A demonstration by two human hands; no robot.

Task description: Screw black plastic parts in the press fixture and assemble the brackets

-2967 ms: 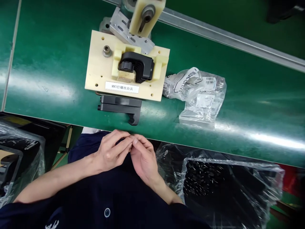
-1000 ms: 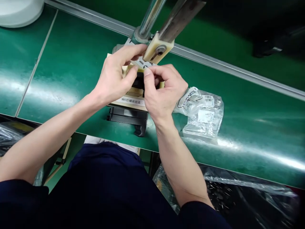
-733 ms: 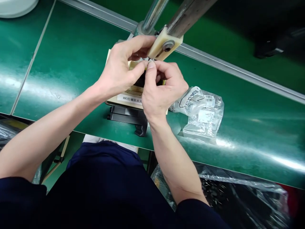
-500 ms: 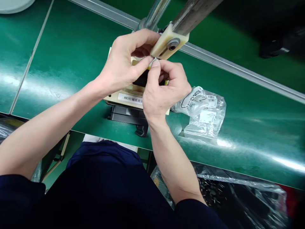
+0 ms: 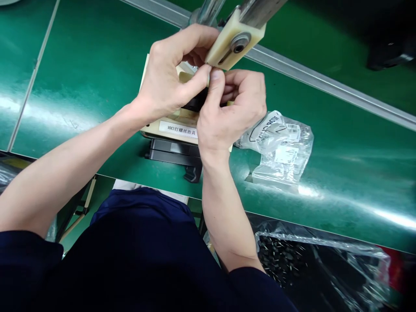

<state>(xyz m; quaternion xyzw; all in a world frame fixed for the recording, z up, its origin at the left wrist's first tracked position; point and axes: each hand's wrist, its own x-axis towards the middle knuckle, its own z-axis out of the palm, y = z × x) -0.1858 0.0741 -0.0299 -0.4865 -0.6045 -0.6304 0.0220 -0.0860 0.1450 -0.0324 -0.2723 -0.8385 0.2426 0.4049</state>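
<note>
Both hands meet at the lower end of a cream plastic block [image 5: 227, 43] fixed to a metal bar. My left hand [image 5: 170, 71] is closed, its fingers curled behind the block and its thumb tip at the lower corner. Just beside that thumb, my right hand [image 5: 229, 106] is closed in a pinch. Whatever is between the fingertips is hidden or too small to name. Under the hands lies a cream fixture plate [image 5: 152, 125] with a white printed label [image 5: 178, 129]. A dark part on the plate is mostly covered by the hands.
A black stand with a lever [image 5: 172, 155] lies at the fixture's front. To the right is a clear plastic bag [image 5: 286, 147] with white labels. Metal posts [image 5: 209, 12] rise behind. Below the table edge, an open plastic bag holds many small black parts [image 5: 279, 258].
The view has shifted slightly. My right thumb has moved up against the left thumb, and the small whitish bit that showed between the fingertips is now out of sight.
</note>
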